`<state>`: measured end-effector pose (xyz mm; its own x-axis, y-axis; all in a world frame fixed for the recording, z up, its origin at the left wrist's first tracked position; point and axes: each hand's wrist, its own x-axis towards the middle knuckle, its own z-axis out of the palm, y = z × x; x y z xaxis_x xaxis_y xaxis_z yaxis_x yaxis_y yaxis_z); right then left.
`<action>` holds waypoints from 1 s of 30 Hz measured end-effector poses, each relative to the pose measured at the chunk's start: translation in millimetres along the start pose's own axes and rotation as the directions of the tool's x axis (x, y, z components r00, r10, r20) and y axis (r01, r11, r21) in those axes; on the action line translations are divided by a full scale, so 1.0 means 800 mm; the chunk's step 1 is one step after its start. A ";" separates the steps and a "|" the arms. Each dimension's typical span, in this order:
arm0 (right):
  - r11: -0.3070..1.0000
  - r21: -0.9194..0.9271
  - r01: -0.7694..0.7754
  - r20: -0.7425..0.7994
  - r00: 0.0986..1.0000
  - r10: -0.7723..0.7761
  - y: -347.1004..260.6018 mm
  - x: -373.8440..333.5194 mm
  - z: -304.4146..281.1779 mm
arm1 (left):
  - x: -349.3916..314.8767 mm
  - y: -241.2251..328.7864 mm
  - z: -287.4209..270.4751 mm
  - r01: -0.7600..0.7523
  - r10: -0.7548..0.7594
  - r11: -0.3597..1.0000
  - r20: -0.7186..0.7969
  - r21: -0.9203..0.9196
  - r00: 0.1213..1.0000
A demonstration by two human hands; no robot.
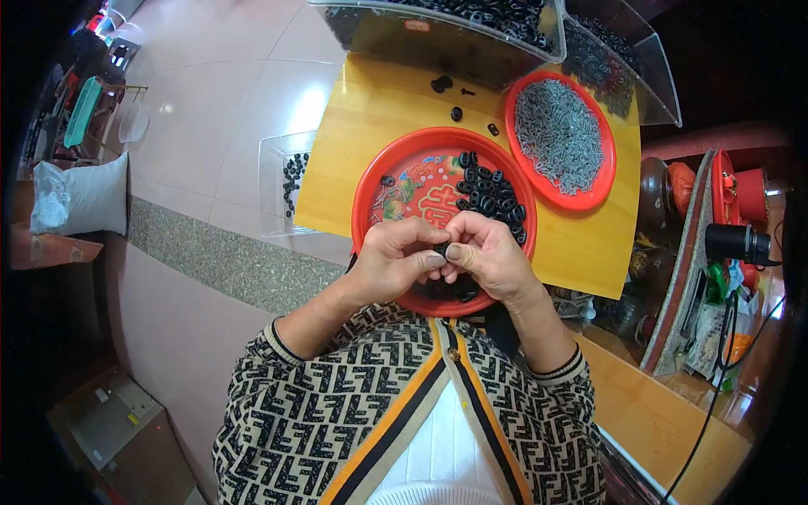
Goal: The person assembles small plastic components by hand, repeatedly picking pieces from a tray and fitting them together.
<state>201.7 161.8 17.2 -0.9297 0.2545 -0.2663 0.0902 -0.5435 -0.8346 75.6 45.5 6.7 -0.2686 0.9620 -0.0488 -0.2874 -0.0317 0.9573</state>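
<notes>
Glossy pale floor tiles (189,101) beside my yellow rectangular tabletop (332,181)
To my left, a speckled grey stone strip (223,248) borders them, and bright white light (310,107) reflects off their surface.

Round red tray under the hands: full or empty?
Partly filled: black parts crowd the right side of the round red tray, while its printed bottom shows mostly bare at left.
</notes>
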 end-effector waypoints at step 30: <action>-0.132 -0.991 -0.035 0.033 0.876 -0.481 -0.053 0.050 -0.056 | -0.005 0.011 -0.036 -0.301 0.382 0.719 0.005 0.627 0.924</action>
<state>177.0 231.2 20.4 -0.8695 0.4583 0.1841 0.3748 0.8550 -0.3585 47.7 33.3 6.8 -0.3533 0.8783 0.3221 0.4502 -0.1422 0.8815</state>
